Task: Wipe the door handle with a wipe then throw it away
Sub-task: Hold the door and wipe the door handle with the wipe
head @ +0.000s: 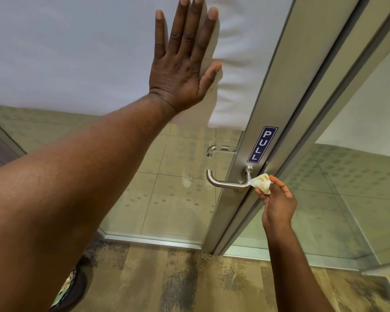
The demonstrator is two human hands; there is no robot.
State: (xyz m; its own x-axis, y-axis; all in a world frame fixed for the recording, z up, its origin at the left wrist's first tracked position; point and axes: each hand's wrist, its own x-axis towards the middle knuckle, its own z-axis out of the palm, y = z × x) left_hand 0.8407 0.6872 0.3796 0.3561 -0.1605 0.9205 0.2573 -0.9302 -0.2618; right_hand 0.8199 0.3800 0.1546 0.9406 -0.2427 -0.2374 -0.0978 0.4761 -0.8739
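Note:
A brushed steel lever door handle (225,182) sticks out from the aluminium door frame (277,91), just below a blue PULL sticker (262,144). My right hand (277,202) pinches a crumpled white wipe (262,183) with brownish stains, and the wipe touches the handle's neck at its right end. My left hand (185,55) is pressed flat, fingers spread, against the frosted upper part of the glass door (77,52), well above and left of the handle.
A second handle (221,149) shows through the clear lower glass on the door's far side. Tiled floor lies beyond the glass. Patterned brown carpet (189,278) is underfoot, and a shoe (70,287) shows at lower left. Another glass panel (358,188) stands to the right.

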